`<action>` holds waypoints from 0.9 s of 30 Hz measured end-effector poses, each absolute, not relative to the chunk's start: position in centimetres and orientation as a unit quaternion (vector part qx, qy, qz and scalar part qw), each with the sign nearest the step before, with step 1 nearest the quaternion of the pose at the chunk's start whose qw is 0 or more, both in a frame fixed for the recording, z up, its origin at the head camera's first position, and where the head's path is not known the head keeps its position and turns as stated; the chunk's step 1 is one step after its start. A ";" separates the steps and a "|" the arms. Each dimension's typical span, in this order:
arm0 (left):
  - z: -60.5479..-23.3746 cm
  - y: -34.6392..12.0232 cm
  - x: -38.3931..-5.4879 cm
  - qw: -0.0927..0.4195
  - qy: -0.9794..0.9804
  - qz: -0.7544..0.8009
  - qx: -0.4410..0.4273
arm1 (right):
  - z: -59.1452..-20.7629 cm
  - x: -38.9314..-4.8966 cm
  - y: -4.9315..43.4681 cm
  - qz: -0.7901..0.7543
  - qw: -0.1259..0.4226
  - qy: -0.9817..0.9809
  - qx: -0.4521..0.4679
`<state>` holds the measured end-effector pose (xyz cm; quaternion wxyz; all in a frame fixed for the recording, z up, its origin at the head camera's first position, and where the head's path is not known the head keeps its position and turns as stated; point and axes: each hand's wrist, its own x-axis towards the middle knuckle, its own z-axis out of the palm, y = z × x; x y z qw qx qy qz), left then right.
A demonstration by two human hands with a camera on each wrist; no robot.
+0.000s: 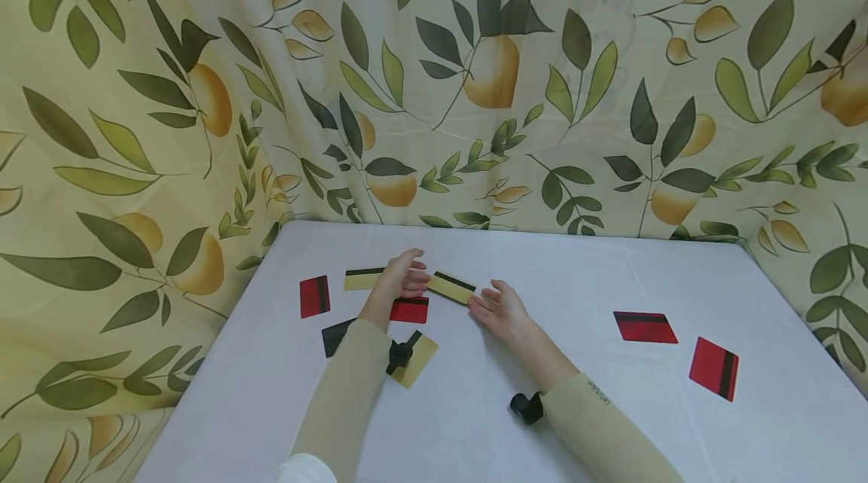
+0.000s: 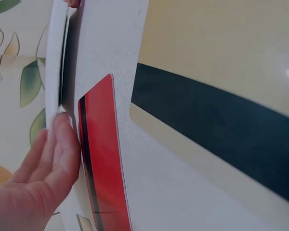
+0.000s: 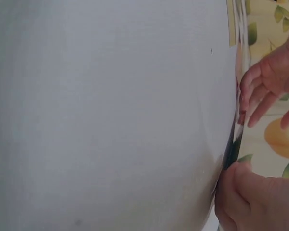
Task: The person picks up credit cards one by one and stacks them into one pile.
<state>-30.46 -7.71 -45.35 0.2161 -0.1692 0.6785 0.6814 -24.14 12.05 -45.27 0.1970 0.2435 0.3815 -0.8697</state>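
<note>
A gold card (image 1: 451, 287) with a black stripe lies between my two hands. My left hand (image 1: 405, 277) is at its left end, fingers extended, thumb apart; in the left wrist view the left fingertips (image 2: 62, 125) reach that end. At the card's right end is my right hand (image 1: 500, 311), its fingers touching near the corner and the thumb raised away. In the right wrist view, the right hand (image 3: 253, 197) partly hides the card edge. Below my left hand lies a red card (image 1: 410, 311), partly covered. Another gold card (image 1: 362, 279) sits left of the left wrist.
Further left is a red card (image 1: 315, 297). A black card (image 1: 335, 337) and a gold card (image 1: 422, 361) show partly around the left forearm. Two red cards, one (image 1: 646, 327) and another (image 1: 714, 369), lie at the right. A patterned curtain (image 1: 434, 91) hangs behind the white table (image 1: 556, 264).
</note>
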 end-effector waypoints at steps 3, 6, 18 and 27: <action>-45.4 -7.7 -30.4 0.219 0.674 0.684 -0.172 | -45.1 -24.2 12.4 -0.867 0.207 0.380 0.247; -45.2 -7.7 -30.2 0.227 0.677 0.679 -0.170 | -45.0 -24.2 12.7 -0.858 0.221 0.395 0.244; -45.3 -6.9 -29.3 0.265 0.691 0.657 -0.144 | -45.4 -24.6 14.1 -0.838 0.260 0.421 0.228; -45.6 -6.0 -28.0 0.235 0.664 0.698 -0.129 | -45.1 -24.3 15.1 -0.840 0.247 0.436 0.206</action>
